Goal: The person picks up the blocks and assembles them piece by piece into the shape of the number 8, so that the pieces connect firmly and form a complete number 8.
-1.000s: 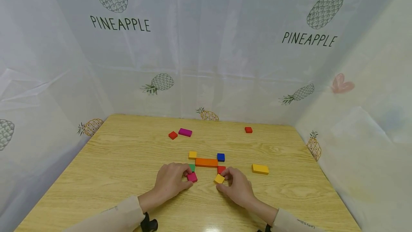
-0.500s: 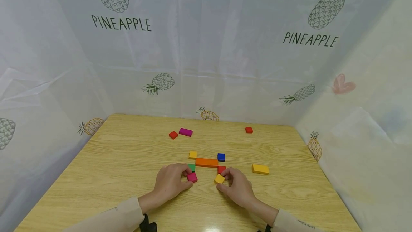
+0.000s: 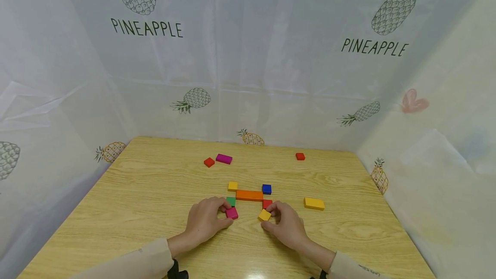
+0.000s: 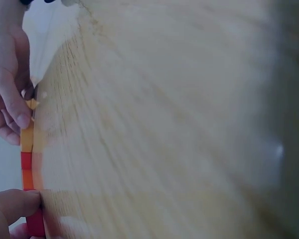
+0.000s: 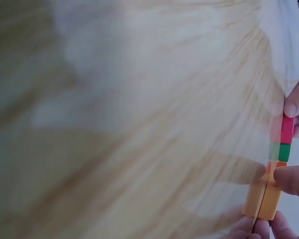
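My left hand [image 3: 206, 218] pinches a magenta block [image 3: 231, 213] between thumb and fingers, just below a green block [image 3: 230, 201]. On the other side my right hand [image 3: 286, 224] pinches a small yellow block [image 3: 265, 215], turned at an angle, right below a red block [image 3: 267, 204]. A long orange block [image 3: 249, 195] lies between the two columns. At its upper corners sit another yellow block [image 3: 232, 186] and a blue block [image 3: 266, 189]. In the right wrist view the thumb presses the yellow block [image 5: 269, 203] on the table.
Toward the back lie a red block [image 3: 209, 162], a purple oblong block [image 3: 224, 159] and, farther right, another red block [image 3: 300, 156]. A yellow oblong block [image 3: 314, 203] lies right of my right hand. White printed sheeting [image 3: 248, 55] surrounds the wooden table [image 3: 155, 175].
Both hands keep their grips and the blocks stay in place. Only a slight shift of the head view shows.
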Demonstrator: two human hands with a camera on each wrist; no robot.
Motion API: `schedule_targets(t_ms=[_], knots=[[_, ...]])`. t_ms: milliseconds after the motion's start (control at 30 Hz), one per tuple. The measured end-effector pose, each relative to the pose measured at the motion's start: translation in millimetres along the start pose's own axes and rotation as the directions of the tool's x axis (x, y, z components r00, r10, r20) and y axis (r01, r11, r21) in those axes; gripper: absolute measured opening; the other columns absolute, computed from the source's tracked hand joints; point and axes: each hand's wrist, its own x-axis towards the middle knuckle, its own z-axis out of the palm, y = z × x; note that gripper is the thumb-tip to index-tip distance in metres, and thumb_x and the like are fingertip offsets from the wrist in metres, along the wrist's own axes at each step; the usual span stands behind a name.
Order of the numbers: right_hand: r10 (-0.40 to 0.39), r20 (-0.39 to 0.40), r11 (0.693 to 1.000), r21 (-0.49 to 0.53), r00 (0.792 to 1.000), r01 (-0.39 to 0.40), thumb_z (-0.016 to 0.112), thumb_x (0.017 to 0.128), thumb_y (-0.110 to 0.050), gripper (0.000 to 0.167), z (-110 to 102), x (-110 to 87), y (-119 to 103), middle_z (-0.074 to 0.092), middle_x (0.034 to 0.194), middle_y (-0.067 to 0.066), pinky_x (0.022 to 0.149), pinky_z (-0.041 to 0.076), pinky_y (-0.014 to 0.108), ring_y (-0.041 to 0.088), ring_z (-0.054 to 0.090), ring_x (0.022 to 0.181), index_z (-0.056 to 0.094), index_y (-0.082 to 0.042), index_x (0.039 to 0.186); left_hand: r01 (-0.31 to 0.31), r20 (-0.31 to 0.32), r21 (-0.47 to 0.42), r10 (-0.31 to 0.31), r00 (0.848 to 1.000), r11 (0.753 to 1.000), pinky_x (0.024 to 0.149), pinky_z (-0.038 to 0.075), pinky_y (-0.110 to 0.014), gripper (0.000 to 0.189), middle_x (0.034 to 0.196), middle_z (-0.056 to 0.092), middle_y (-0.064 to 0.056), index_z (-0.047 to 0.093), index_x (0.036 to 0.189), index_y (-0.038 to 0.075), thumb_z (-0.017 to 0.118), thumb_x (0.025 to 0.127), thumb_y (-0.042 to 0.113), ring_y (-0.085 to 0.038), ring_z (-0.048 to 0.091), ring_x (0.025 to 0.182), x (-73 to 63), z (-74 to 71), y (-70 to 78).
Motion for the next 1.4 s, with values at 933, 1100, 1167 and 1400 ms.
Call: schedule_targets(t_ms=[933, 1100, 1167, 1400], knots=[[-0.086, 0.049, 0.996, 0.042, 0.995, 0.084, 0.088, 0.088, -0.019, 0.035, -26.5, -4.8, 6.7, 0.067, 0.11, 0.003, 0.085, 0.055, 0.03, 0.019, 0.063, 0.099, 0.071, -0.011, 0.118, -0.005, -0.001, -0.009, 0.005, 1.0, 1.0, 0.065, 0.041, -0.028, 0.027, 0.084, 0.068, 0.016, 0.077, 0.094, 0.028, 0.096, 0.077, 0.036, 0.0, 0.057, 0.075, 0.6, 1.6, -3.7], [-0.235, 0.03, 0.966, -0.102, 0.971, 0.237, 0.087, 0.089, -0.012, 0.037, -57.1, 0.0, 22.1, 0.069, 0.117, 0.005, 0.089, 0.056, 0.041, 0.025, 0.063, 0.103, 0.072, -0.011, 0.122, -0.008, 0.004, -0.012, 0.008, 1.0, 1.0, 0.064, 0.042, -0.027, 0.027, 0.085, 0.069, 0.015, 0.078, 0.094, 0.027, 0.096, 0.077, 0.036, 0.0, 0.058, 0.075, 0.2, 0.4, -3.3], [-0.295, 0.014, 0.941, -0.169, 0.955, 0.293, 0.088, 0.088, -0.011, 0.039, -71.9, 2.6, 30.6, 0.07, 0.119, 0.006, 0.09, 0.056, 0.046, 0.027, 0.064, 0.107, 0.072, -0.01, 0.123, -0.009, 0.006, -0.009, 0.01, 1.0, 1.0, 0.064, 0.042, -0.028, 0.027, 0.084, 0.069, 0.015, 0.078, 0.094, 0.027, 0.096, 0.077, 0.036, -0.001, 0.058, 0.075, 0.4, 0.2, -2.3], [-0.392, 0.0, 0.892, -0.244, 0.92, 0.38, 0.088, 0.088, -0.014, 0.044, -119.2, 12.4, 65.8, 0.071, 0.124, 0.01, 0.089, 0.056, 0.052, 0.031, 0.065, 0.107, 0.07, -0.005, 0.128, 0.004, 0.013, 0.009, -0.004, 1.0, 1.0, 0.065, 0.042, -0.029, 0.027, 0.084, 0.068, 0.015, 0.077, 0.094, 0.028, 0.096, 0.077, 0.037, -0.002, 0.057, 0.075, 1.2, 1.4, -1.3]])
